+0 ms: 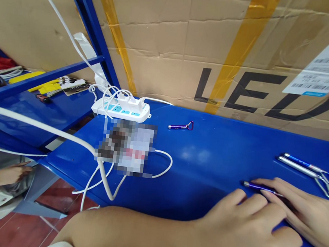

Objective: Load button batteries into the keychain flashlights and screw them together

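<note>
My left hand point(256, 229) reaches across from the lower left, its knuckles up and fingers curled. Whatever is under those fingers is hidden. Just beyond it, my right hand point(310, 215) rests low over the tabletop with its fingers closed on a slim purple penlight point(260, 186), whose dark tip points left. Behind my right hand lie a blue penlight point(299, 160) and a silver penlight point(296, 167), side by side with metal clips at their right ends. Farther left, another purple penlight point(177, 127) with a purple carabiner clip lies alone.
A white power strip point(121, 110) with plugs and looping white cables sits at the back left, beside a blurred-out patch. A large cardboard box point(174, 41) walls off the rear of the blue table point(209, 144). Another person's hand point(12, 175) shows at far left.
</note>
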A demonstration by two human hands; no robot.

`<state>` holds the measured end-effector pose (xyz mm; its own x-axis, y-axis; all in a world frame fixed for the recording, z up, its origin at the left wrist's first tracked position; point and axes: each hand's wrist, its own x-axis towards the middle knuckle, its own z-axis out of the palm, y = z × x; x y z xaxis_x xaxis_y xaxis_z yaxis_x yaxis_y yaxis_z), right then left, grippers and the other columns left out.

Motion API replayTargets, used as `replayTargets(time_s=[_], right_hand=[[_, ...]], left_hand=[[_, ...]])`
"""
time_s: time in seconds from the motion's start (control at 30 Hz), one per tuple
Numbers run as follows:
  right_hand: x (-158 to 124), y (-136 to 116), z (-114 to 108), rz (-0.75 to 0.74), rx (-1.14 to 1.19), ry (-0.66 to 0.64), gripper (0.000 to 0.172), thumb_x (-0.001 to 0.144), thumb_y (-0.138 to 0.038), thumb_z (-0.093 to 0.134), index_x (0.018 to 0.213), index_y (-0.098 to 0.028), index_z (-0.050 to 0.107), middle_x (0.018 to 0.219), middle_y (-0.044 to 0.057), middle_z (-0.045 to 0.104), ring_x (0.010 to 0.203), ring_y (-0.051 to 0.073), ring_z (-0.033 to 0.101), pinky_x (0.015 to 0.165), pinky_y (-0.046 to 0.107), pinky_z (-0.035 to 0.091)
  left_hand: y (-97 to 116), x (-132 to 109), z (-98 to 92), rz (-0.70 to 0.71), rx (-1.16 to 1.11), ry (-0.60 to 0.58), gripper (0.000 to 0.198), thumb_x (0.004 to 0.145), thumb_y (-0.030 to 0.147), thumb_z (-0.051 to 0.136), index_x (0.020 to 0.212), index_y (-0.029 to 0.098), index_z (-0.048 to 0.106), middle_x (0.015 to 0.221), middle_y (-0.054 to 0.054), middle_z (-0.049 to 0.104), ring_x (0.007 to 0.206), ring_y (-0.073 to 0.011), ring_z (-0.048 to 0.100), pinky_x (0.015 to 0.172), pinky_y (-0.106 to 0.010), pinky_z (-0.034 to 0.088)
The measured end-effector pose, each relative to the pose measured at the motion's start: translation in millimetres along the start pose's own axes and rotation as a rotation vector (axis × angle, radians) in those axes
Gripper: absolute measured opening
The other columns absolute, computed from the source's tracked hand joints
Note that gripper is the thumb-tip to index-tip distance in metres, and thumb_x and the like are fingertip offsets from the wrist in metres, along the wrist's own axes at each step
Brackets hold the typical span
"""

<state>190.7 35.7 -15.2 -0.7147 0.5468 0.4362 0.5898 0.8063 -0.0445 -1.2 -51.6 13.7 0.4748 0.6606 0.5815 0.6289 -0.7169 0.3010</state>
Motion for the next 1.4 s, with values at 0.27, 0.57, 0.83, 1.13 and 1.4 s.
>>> replayTargets(time_s=[0.27,0.57,0.83,1.13,1.4], right_hand=[[-8.5,-2.8,9.8,0.109,0.012,0.014,0.037,0.092,-0.048,0.03,0.084,-0.024,0.057,0.078,0.0,0.066,0.062,0.014,0.065,0.044,0.019,0.046],[6.4,-9.9,14.4,0.184,-0.038,-0.115,0.055,0.093,-0.053,0.018,0.079,-0.02,0.061,0.082,0.005,0.068,0.057,0.016,0.065,0.039,0.023,0.041],[8.7,-9.2,7.7,0.293,0.065,-0.148,0.059,0.09,-0.061,0.019,0.075,-0.021,0.059,0.067,0.001,0.067,0.058,0.018,0.065,0.043,0.023,0.036],[3.8,-10.1,-2.2,0.383,0.205,-0.173,0.063,0.083,-0.07,0.024,0.064,-0.021,0.058,0.058,-0.001,0.063,0.051,0.013,0.058,0.046,0.022,0.029],[0.4,-9.1,-2.7,0.366,0.285,-0.165,0.053,0.084,-0.064,0.034,0.066,-0.02,0.057,0.062,-0.003,0.062,0.052,0.01,0.056,0.048,0.022,0.029]], left_hand=[[-17.9,4.6,7.6,-0.127,-0.058,-0.06,0.028,0.085,0.026,0.041,0.099,0.01,0.058,0.093,-0.007,0.058,0.087,-0.0192,0.051,0.077,-0.031,0.039],[-34.1,9.7,10.5,-0.469,-0.376,-0.091,0.026,0.088,0.029,0.043,0.111,0.016,0.046,0.112,-0.007,0.055,0.104,-0.0192,0.049,0.093,-0.035,0.035],[-44.9,21.1,1.4,-0.53,-0.59,-0.116,0.021,0.089,0.028,0.041,0.106,0.02,0.051,0.11,-0.003,0.056,0.108,-0.0176,0.047,0.098,-0.033,0.029],[-56.1,26.7,11.7,-0.705,-0.862,-0.067,0.026,0.089,0.032,0.036,0.102,0.018,0.054,0.112,-0.004,0.055,0.113,-0.0191,0.046,0.101,-0.03,0.028],[-56.9,26.3,12.1,-0.654,-0.845,-0.101,0.033,0.089,0.033,0.031,0.105,0.017,0.054,0.114,-0.006,0.055,0.114,-0.0208,0.045,0.098,-0.03,0.03]])
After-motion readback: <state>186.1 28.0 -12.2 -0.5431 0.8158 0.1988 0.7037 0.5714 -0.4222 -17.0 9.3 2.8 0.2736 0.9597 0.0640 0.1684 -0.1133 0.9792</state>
